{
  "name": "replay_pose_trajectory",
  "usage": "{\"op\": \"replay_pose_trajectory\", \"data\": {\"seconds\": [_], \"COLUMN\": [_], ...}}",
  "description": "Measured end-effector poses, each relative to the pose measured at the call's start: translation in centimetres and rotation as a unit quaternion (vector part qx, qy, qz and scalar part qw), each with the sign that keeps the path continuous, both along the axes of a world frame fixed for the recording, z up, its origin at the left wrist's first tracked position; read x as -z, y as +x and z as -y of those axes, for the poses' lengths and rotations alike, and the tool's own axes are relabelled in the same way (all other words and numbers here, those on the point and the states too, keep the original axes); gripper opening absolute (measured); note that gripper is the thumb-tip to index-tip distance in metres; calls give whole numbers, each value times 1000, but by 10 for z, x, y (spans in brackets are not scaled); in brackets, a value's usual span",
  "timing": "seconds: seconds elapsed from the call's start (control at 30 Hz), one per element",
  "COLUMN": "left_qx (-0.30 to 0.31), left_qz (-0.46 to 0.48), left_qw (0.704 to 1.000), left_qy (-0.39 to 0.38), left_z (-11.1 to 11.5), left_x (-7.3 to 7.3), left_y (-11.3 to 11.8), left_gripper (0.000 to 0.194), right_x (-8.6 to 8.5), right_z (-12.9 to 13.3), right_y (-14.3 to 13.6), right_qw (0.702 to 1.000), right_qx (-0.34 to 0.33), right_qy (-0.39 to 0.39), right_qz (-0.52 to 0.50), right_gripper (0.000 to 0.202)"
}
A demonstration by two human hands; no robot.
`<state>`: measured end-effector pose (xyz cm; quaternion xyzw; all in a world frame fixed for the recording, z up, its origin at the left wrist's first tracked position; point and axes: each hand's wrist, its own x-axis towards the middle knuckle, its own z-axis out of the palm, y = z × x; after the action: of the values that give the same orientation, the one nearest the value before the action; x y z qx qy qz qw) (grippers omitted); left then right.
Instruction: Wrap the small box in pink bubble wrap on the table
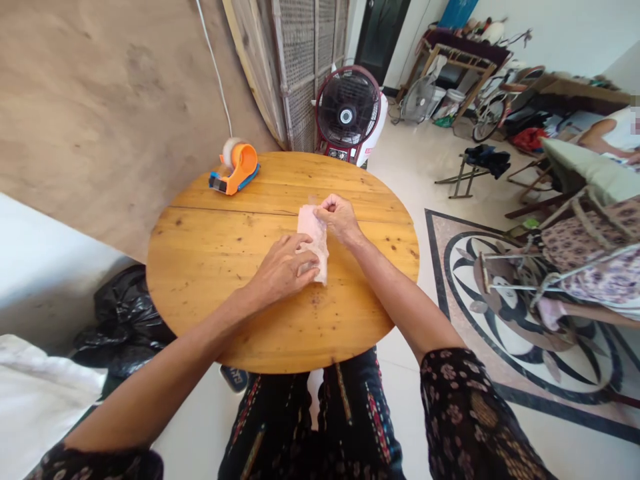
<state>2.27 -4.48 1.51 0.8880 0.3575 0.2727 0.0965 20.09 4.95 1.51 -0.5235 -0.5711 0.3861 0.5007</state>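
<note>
A narrow pink packet (313,230), its wrapping thin and wrinkled, lies lengthwise on the round wooden table (215,267). My left hand (287,267) rests over its lower left side, curved fingers gripping it against the tabletop. At the upper right corner, my right hand (339,217) is closed in a pinch on the packet's edge. A small clear flap shows just above that end; whether it is tape or film I cannot make out. Farther up the table on the left stands an orange tape dispenser (241,167) with a roll of clear tape, apart from both hands.
A dark red fan (347,110) stands just beyond the table. A wooden board (125,100) leans along the left, with a black plastic bag (125,317) below it. To the right are a folding stool (467,173), a bicycle (493,113) and a seated person (600,137).
</note>
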Motion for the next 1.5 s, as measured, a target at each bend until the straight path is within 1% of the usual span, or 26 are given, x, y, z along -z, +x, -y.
{"op": "replay_pose_trajectory", "data": {"seconds": [0.13,0.3,0.4,0.53,0.63,0.8,0.9,1.0,1.07,1.17,1.23,1.33,1.5], "left_qx": [-26,-58,-77,-95,-104,-140,-160,-169,-165,-149,-136,-124,-134], "left_qz": [30,98,129,163,182,198,187,181,192,222,243,258,242], "left_qw": [999,989,980,969,964,963,964,964,958,942,934,934,943], "left_qy": [-17,-95,-132,-158,-164,-121,-98,-98,-132,-203,-225,-215,-186], "left_z": [4,10,16,21,24,28,32,34,33,29,27,26,29], "left_x": [8,21,22,21,25,35,34,28,26,27,29,30,26], "left_y": [1,3,4,6,8,12,13,13,13,12,11,12,13], "left_gripper": [18,21,21,20,22,23,23,23,23,23,23,22,20], "right_x": [-5,-16,-22,-27,-27,-24,-22,-23,-24,-26,-28,-29,-28], "right_z": [8,32,47,61,67,64,57,54,57,66,70,73,76], "right_y": [1,2,0,0,0,-3,-6,-8,-9,-9,-9,-9,-9], "right_qw": [999,994,992,993,994,994,995,996,996,994,994,995,996], "right_qx": [-17,-54,-65,-66,-59,-27,-10,-15,-23,-29,-26,-21,-13], "right_qy": [25,75,92,78,66,86,83,78,82,97,99,96,86], "right_qz": [-13,-57,-64,-59,-58,-68,-59,-45,-39,-38,-34,-27,-30], "right_gripper": [20,23,25,26,27,27,27,27,26,24,22,20,19]}}
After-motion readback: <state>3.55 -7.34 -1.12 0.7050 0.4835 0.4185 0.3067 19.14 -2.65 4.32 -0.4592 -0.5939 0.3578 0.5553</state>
